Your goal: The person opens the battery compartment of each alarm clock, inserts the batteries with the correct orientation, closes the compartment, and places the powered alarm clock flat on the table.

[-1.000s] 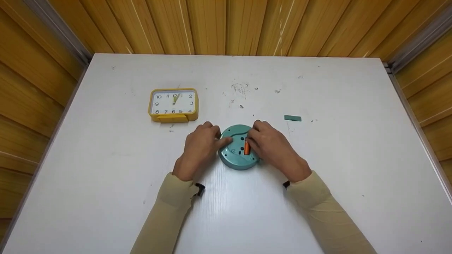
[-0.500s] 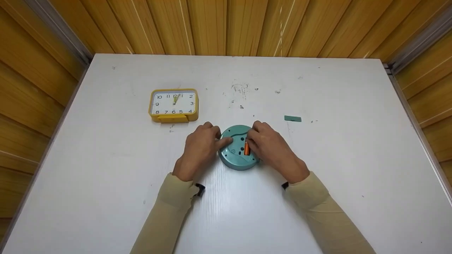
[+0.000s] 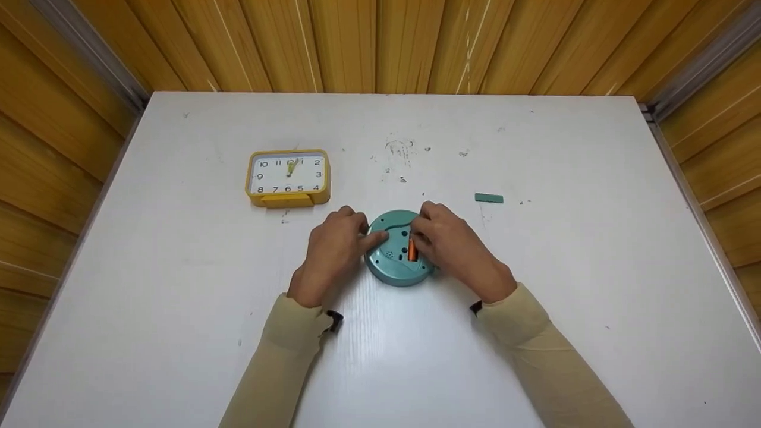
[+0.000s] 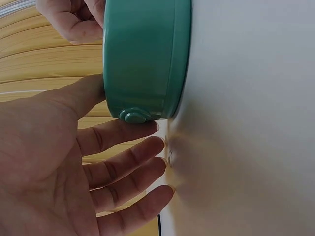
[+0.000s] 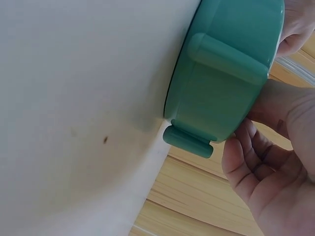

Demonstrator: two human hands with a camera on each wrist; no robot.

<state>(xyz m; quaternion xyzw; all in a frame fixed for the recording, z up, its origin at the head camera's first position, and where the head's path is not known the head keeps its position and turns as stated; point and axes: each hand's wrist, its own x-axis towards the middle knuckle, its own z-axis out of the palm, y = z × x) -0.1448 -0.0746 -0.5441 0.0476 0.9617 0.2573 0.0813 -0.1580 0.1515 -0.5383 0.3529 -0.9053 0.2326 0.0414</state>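
Observation:
A round green clock (image 3: 395, 274) lies face down on the white table, its back and battery slot upward. An orange battery (image 3: 412, 250) sits at the slot, its upper end covered by fingers. My left hand (image 3: 333, 252) grips the clock's left side, thumb on the back and index finger against the rim; the other fingers spread near the table in the left wrist view. With bent fingers, my right hand (image 3: 458, 252) pinches at the battery's upper end. The right wrist view shows the clock's side (image 5: 221, 88) and that hand's curled fingers, but the battery is hidden there.
A yellow rectangular clock (image 3: 288, 178) stands behind and left of the hands. To the back right lies a small green battery cover (image 3: 489, 198). Wood-patterned panels (image 3: 345, 47) border the white table (image 3: 565, 154) at the back and sides.
The battery looks slightly more tilted in the slot, with more dark gap beside it. Both hands keep nearly the same place; the whole head view has shifted a little.

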